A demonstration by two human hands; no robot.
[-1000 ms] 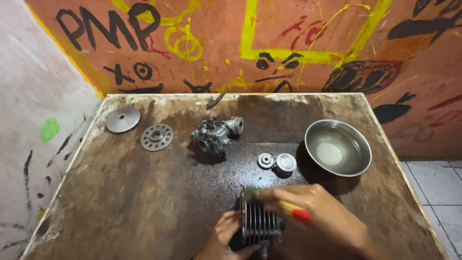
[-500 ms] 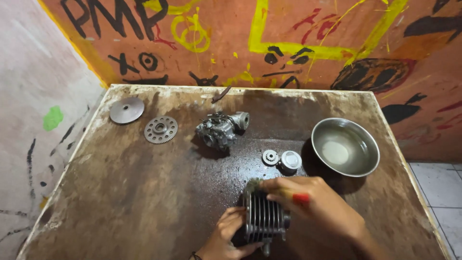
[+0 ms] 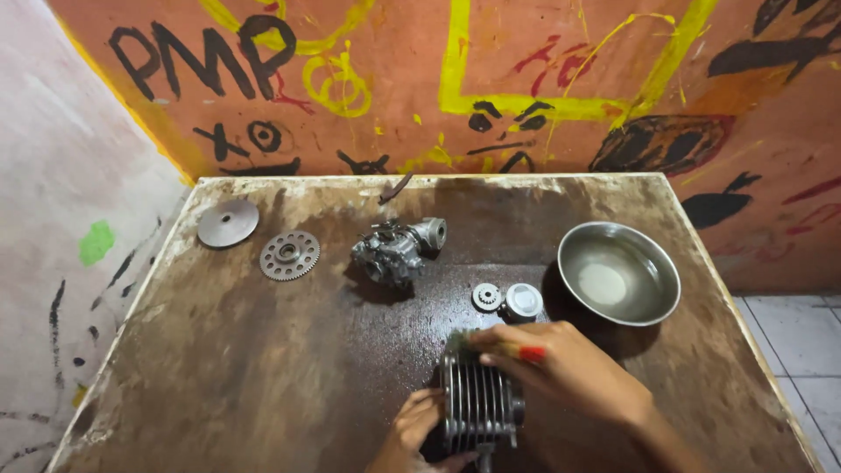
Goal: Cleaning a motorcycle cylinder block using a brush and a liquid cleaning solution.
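- Metal finned cylinder (image 3: 477, 405) sits at the table's (image 3: 219, 385) near edge; left hand (image 3: 419, 431) grips its side.
- Right hand (image 3: 565, 368) closed on a red-handled brush (image 3: 508, 351), bristles at the cylinder's top.
- Step looks like scrubbing the fins.
- Next stroke needs a firm left grip; bowl (image 3: 620, 273) of liquid stands near, carburetor (image 3: 396, 249) well apart.

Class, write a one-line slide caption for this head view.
Left hand steadies finned cylinder while right hand brushes it.
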